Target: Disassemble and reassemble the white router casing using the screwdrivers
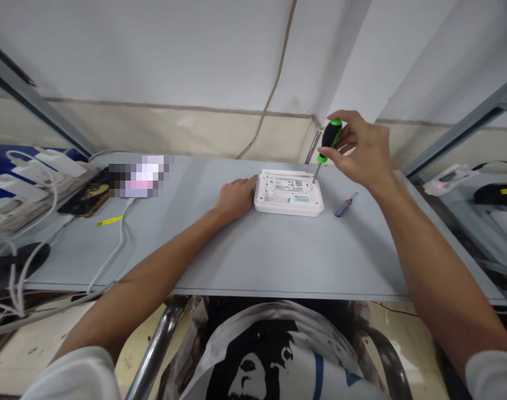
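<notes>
"Where's the white router (289,194)?"

"Label side up on the surface (253,261), just below my right grip (357,150), casing closed. That grip is closed on a black-and-green screwdriver (331,136), tip at the router's far right corner."

"Left grip (235,200)?"

"Open, fingers against the router's left edge. A purple-handled screwdriver (345,204) lies untouched below the right grip."

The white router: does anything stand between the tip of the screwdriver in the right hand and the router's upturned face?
Nothing visible does. The tip of the green-and-black screwdriver, held in the right hand, comes down at the upper right corner of the white router. The left hand rests against the router's far side.
</notes>
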Available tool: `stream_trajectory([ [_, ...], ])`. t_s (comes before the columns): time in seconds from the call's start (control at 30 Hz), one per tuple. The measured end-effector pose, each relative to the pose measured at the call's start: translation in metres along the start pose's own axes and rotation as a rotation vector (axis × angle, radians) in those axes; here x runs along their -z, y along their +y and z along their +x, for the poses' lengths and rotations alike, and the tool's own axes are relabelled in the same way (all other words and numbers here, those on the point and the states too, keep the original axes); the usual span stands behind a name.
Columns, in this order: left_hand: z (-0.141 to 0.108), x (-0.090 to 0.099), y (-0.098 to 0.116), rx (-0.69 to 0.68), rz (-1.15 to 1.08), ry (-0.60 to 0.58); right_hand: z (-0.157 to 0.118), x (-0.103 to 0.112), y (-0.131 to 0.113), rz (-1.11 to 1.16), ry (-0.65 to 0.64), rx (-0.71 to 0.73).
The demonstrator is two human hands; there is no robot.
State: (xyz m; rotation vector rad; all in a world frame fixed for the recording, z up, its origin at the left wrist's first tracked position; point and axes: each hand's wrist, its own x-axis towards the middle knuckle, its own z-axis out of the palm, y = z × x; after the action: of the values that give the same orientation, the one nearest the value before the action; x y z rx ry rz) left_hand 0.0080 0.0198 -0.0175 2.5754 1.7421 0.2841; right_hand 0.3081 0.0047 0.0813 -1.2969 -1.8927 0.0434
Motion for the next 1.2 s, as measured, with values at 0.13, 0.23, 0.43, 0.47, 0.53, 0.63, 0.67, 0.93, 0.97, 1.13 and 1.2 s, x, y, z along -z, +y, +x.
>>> stream_trajectory([
  [0.13,0.001,0.0,-0.005,0.026,-0.099,0.007,0.03,0.013,-0.008,-0.206,-0.054,-0.024],
  [0.23,0.001,0.001,-0.005,0.031,-0.168,0.018,0.035,0.011,-0.013,-0.275,0.008,-0.054],
  [0.43,-0.004,-0.001,0.007,0.077,-0.217,0.145,0.024,0.008,-0.027,-0.441,0.014,-0.073],
  [0.47,-0.005,-0.002,0.008,0.061,-0.243,0.177,0.023,0.008,-0.028,-0.428,0.03,-0.066],
  [0.53,-0.008,-0.005,0.01,-0.029,-0.299,0.22,0.021,0.007,-0.028,-0.383,0.078,-0.062],
  [0.63,-0.009,-0.009,0.01,-0.194,-0.343,0.177,0.022,0.003,-0.027,-0.344,0.131,-0.061],
  [0.67,-0.009,-0.01,0.01,-0.234,-0.346,0.14,0.023,0.001,-0.028,-0.345,0.14,-0.071],
  [0.93,-0.009,-0.011,0.007,-0.319,-0.324,0.056,0.027,0.006,-0.031,-0.217,0.004,-0.151],
  [0.97,-0.009,-0.011,0.006,-0.321,-0.322,0.058,0.027,0.008,-0.031,-0.203,-0.01,-0.146],
  [1.13,-0.009,-0.01,0.006,-0.339,-0.303,0.081,0.029,0.016,-0.022,0.043,-0.032,-0.091],
  [1.2,-0.01,-0.008,0.006,-0.335,-0.291,0.082,0.029,0.018,-0.016,0.277,-0.071,-0.064],
])
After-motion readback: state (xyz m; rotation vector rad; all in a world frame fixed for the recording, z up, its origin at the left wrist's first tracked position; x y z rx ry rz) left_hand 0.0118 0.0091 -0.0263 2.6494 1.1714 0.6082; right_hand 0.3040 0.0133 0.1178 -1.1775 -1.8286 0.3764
